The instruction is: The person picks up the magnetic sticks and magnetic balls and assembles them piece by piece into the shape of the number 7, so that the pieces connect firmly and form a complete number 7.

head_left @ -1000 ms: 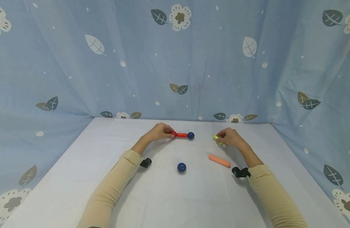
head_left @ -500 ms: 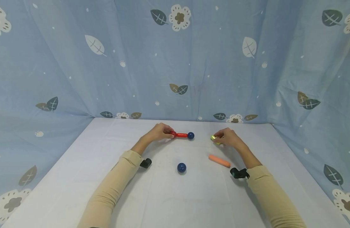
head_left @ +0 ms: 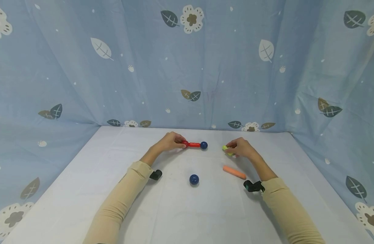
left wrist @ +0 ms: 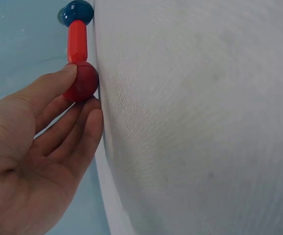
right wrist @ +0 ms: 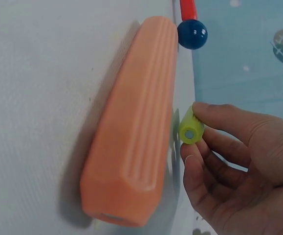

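My left hand (head_left: 171,141) pinches a red ball (left wrist: 85,82) between thumb and fingers at the back of the table. A short red rod (head_left: 194,145) joins that ball to a dark blue ball (head_left: 203,145), all in one line. To the right, my right hand (head_left: 242,148) holds a short yellow-green rod (right wrist: 192,126) between thumb and fingers, a grey disc showing in its end. A small gap separates this rod from the blue ball. The rod's middle is partly hidden by fingers in the head view.
An orange rod (head_left: 234,172) lies on the white-covered table (head_left: 174,217) in front of my right hand. A second blue ball (head_left: 194,179) rests nearer the front. Behind the table hangs a blue patterned curtain (head_left: 150,67). Each wrist carries a black camera (head_left: 252,186).
My right hand has moved a little left with the yellow-green rod, closer to the blue ball. The left hand and the joined red and blue pieces stay put.
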Motion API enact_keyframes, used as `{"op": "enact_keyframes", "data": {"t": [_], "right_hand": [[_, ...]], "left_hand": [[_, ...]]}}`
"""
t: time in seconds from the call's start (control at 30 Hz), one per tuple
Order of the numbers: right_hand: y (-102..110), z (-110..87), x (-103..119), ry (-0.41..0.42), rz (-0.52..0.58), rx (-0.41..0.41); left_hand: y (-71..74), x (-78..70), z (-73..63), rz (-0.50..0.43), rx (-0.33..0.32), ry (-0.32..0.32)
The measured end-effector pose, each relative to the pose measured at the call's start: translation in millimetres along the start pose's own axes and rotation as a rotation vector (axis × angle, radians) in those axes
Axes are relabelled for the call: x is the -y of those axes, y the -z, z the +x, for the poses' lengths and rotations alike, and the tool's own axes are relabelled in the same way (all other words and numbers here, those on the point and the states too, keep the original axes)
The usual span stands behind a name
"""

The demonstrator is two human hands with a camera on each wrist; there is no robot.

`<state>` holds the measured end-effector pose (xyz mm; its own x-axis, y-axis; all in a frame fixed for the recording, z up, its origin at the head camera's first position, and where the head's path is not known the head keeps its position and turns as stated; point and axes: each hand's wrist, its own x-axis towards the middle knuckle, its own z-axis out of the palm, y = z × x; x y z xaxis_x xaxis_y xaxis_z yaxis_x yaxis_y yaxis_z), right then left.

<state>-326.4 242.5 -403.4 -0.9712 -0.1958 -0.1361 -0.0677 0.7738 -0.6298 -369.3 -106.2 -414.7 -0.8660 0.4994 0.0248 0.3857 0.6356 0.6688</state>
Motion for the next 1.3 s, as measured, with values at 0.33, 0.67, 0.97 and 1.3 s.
{"op": "enact_keyframes", "data": {"t": [0.33,0.67,0.97,1.3], "right_hand": [[-4.7,-1.3,5.7,-0.042,0.043,-0.002],[-8.6,-2.1,9.8,-0.079,0.13,0.007],[-10.9,-4.3,13.7,-0.142,0.184,0.003],[-13.5,-1.9,15.3,-0.163,0.214,0.016]], "left_hand": [[0.3,-1.5,-1.3,0.006,-0.001,-0.007],[0.6,-1.7,-1.7,0.008,-0.001,-0.012],[-0.2,-1.6,-1.8,-0.001,0.0,-0.007],[0.3,-2.5,-2.5,0.008,-0.001,-0.018]]}}
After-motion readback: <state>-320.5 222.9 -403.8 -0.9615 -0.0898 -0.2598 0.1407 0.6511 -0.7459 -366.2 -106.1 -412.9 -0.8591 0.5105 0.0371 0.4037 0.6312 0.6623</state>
